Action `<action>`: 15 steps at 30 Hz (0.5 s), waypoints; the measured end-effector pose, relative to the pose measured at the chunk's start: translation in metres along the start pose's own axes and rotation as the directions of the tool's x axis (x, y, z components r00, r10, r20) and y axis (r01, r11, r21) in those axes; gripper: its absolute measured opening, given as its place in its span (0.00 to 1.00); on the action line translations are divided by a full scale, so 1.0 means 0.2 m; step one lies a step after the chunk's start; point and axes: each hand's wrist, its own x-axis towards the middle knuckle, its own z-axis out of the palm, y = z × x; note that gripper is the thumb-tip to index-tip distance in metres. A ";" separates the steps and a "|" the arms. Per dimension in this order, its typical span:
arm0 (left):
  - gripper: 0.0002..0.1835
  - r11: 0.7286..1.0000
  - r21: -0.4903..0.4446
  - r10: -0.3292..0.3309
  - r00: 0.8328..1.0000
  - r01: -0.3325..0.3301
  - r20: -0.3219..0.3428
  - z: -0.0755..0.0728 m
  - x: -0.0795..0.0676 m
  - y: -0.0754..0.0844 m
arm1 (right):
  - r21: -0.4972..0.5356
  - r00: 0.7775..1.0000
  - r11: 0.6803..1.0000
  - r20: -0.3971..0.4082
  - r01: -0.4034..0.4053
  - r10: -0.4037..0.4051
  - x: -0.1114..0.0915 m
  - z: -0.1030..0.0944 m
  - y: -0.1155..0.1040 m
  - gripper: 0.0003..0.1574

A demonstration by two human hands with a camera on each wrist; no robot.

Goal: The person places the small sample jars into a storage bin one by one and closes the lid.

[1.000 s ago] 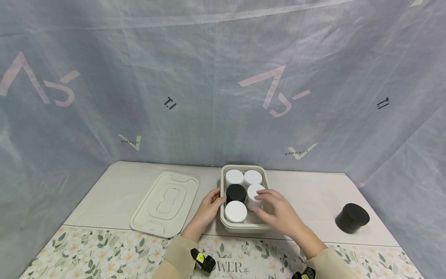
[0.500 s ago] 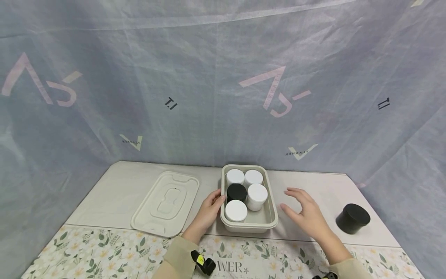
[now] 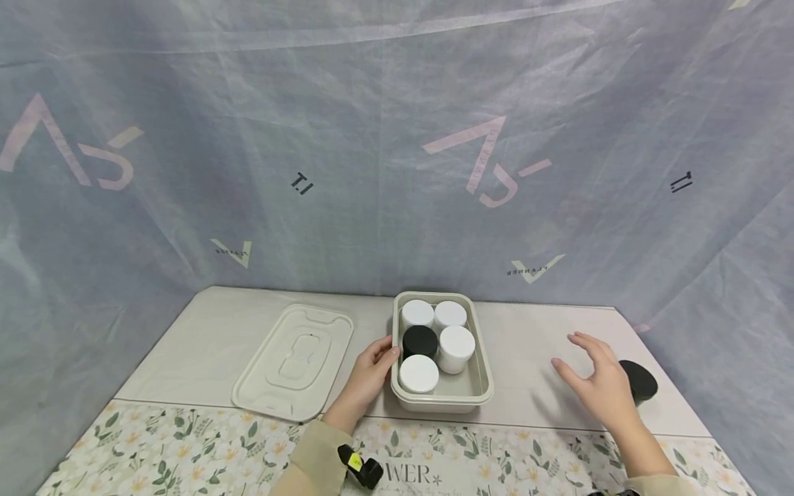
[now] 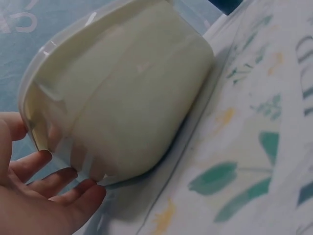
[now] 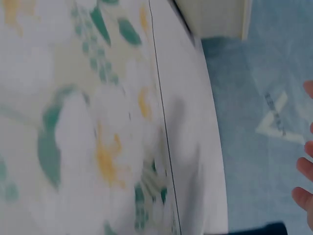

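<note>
A cream plastic box (image 3: 486, 386) holds several round jars with white lids, such as the front white jar (image 3: 418, 374), and one black-lidded jar (image 3: 420, 342). My left hand (image 3: 370, 375) grips the box's left side, thumb at the rim. In the left wrist view its fingers (image 4: 61, 182) lie against the outer wall (image 4: 132, 88). Well right of the box, my right hand (image 3: 595, 379) is raised with fingers spread and nothing in them. Partly hidden behind it stands a separate black jar (image 3: 639, 381). Only the right fingertips (image 5: 305, 169) show at the right wrist view's edge.
A cream lid (image 3: 294, 362) with a raised centre lies flat left of the box. A floral cloth (image 3: 205, 448) covers the front of the table. Behind rises a grey-blue curtain (image 3: 372, 172).
My right hand has let go of a white-lidded jar inside the box and moved right, towards the separate black jar. The left hand has stayed at the box's side.
</note>
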 end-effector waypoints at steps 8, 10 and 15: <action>0.27 0.999 -0.031 -0.029 0.999 0.029 -0.026 0.00 0.00 0.02 | -0.058 0.997 0.995 0.000 -0.075 0.076 -0.02 -0.09 0.13 0.36; 0.27 0.999 -0.023 -0.034 0.999 0.034 -0.027 -0.01 0.00 0.03 | -0.066 0.994 0.993 0.019 -0.103 0.104 -0.03 -0.11 0.16 0.38; 0.24 0.999 -0.020 -0.035 0.999 0.035 -0.023 -0.02 -0.01 0.04 | -0.124 0.982 0.978 0.067 -0.167 0.176 -0.04 -0.17 0.26 0.42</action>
